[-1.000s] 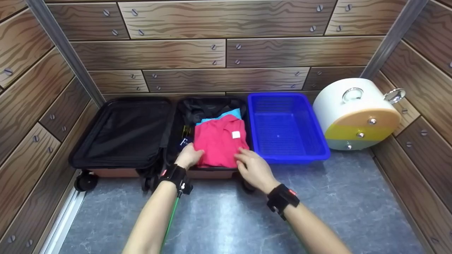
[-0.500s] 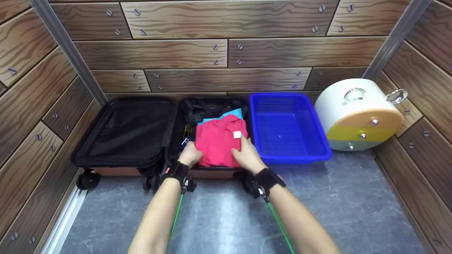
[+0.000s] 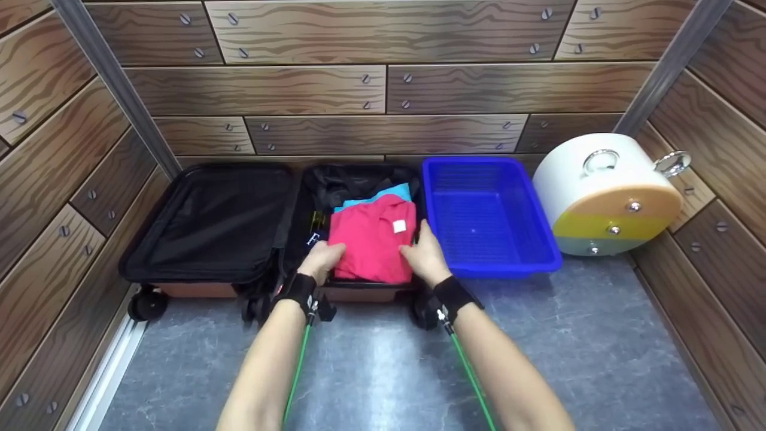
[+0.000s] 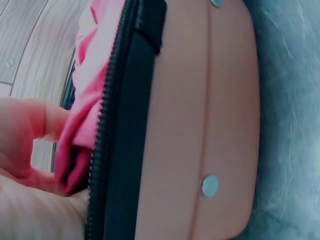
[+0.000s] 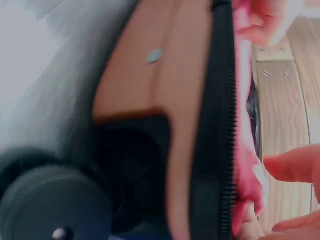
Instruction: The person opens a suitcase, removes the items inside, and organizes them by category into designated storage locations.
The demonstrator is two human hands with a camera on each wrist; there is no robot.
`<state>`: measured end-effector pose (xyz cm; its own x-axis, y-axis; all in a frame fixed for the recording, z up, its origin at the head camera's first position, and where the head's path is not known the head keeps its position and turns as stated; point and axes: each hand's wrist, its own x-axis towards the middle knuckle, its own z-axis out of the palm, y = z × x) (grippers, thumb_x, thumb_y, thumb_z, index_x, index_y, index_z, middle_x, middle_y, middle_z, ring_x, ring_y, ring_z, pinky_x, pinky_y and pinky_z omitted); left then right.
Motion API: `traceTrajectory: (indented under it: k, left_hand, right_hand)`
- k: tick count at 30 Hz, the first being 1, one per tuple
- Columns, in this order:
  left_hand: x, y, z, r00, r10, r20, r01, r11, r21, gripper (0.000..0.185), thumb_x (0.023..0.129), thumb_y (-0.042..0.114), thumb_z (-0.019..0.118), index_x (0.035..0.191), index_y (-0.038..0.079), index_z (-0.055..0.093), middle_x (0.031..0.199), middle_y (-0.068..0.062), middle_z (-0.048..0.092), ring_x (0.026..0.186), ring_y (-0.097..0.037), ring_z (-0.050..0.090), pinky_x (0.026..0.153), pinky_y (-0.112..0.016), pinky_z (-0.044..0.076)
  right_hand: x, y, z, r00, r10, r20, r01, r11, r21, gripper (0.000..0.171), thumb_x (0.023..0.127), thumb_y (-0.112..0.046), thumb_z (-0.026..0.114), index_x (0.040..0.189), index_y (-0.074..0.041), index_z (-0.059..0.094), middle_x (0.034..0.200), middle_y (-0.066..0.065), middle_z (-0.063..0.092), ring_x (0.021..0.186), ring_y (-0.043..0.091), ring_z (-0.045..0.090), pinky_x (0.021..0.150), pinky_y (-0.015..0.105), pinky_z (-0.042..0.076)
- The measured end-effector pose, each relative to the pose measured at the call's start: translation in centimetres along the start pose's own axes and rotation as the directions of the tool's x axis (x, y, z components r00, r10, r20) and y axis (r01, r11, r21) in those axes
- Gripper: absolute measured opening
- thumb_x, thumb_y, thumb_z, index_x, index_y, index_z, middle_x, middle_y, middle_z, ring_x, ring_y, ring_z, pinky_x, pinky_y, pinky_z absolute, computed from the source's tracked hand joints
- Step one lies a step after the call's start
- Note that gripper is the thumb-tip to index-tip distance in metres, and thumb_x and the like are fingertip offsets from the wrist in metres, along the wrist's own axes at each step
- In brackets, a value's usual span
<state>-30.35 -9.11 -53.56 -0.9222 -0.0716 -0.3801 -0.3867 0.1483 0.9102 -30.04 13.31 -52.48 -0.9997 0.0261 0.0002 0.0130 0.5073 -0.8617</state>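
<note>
A folded red shirt (image 3: pixel 371 245) with a small white square on it lies over a light-blue cloth (image 3: pixel 389 193) in the open suitcase half (image 3: pixel 359 294). At the shirt's near left edge, my left hand (image 3: pixel 322 258) pinches the fabric; the left wrist view shows thumb and fingers (image 4: pixel 52 120) on either side of the fold. My right hand (image 3: pixel 426 257) is at the shirt's right edge, its fingers reaching along the suitcase wall. In the right wrist view one fingertip (image 5: pixel 275 167) stands apart from the cloth while another touches it low down.
Left of it lies the suitcase's other half (image 3: pixel 215 221), with a black lining. A blue plastic basket (image 3: pixel 541 263) stands close on the right, beside a rounded white drawer box (image 3: pixel 589 179). Dark items with lettering (image 3: pixel 314 238) lie left of the shirt. Wood-patterned walls enclose three sides.
My right hand came from the near right corner onto the shirt by the white square, then shifted outward to its right edge. My left hand stays at the left edge.
</note>
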Motion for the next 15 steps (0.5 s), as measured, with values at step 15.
traceTrajectory:
  k: [15]
  left_hand:
    - [0.3,0.2,0.5,0.998,0.016,0.062,-0.001,0.975,-0.222,0.040,0.085,-0.012,0.043,0.125,-0.008,0.046,0.085,-0.009,0.056,0.062,-0.015,0.064,0.060,-0.028,0.060]
  right_hand:
    - [0.5,0.1,0.9,1.000,-0.001,0.026,-0.004,0.983,0.182,0.073,0.091,0.000,0.065,0.155,0.009,0.030,0.148,0.030,0.046,0.136,0.037,0.046,0.115,0.045,0.038]
